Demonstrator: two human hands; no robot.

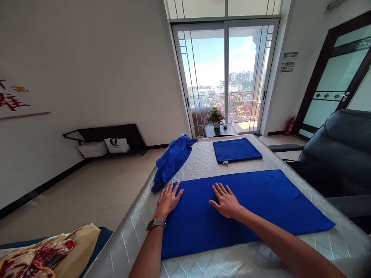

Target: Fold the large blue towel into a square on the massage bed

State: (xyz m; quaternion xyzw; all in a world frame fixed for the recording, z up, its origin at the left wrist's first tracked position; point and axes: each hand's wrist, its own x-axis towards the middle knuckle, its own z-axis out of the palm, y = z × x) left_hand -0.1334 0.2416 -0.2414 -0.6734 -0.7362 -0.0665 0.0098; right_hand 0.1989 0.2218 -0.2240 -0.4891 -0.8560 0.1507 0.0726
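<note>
A blue cloth (199, 227) lies flat and spread out on the pale quilted mattress (199, 166). My left hand (168, 199) rests at the cloth's left edge, fingers spread, with a watch on the wrist. Near the middle of the same cloth, my right hand (226, 201) lies palm down with its fingers apart. Neither hand grips anything. Beyond them sits a neatly folded blue cloth (237, 150) with a small white tag at its near edge. A crumpled blue cloth (175, 158) lies at the mattress's far left edge, just past my left hand.
A potted plant (215, 116) stands on a small dark table (220, 131) past the mattress. On the right is a black leather chair (339, 154). Patterned blankets (55, 255) lie at the lower left. A black rack (113, 133) holds bags by the wall.
</note>
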